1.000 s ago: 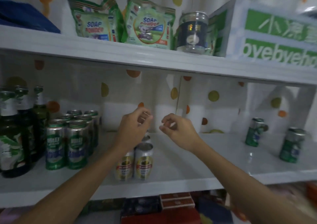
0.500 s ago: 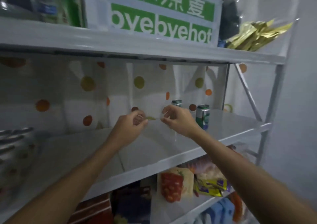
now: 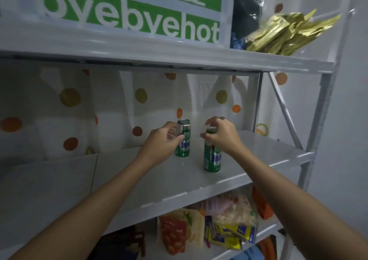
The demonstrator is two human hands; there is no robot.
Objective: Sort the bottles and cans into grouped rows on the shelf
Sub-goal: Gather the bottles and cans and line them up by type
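Moved: both hands were empty and short of the cans half a second back, now each is on one; view has swung closer.
Left hand [image 3: 159,143]: fingers and thumb curled round upper half of far can [image 3: 184,149].
Right hand [image 3: 223,138]: fingers curled down over top rim of near can [image 3: 212,160], pinching it from above.
Cans: both upright on the shelf [image 3: 268,152], near its right end, close but apart; far can sits left and deeper.
Axis: vertical for both, so a straight lift clears them.
Materials: thin glossy green metal cylinders with silver shoulders, easy to dent; the shelf is smooth white sheet, so cans slide.
Backdrop: spotted sheet [image 3: 139,100] hangs behind.
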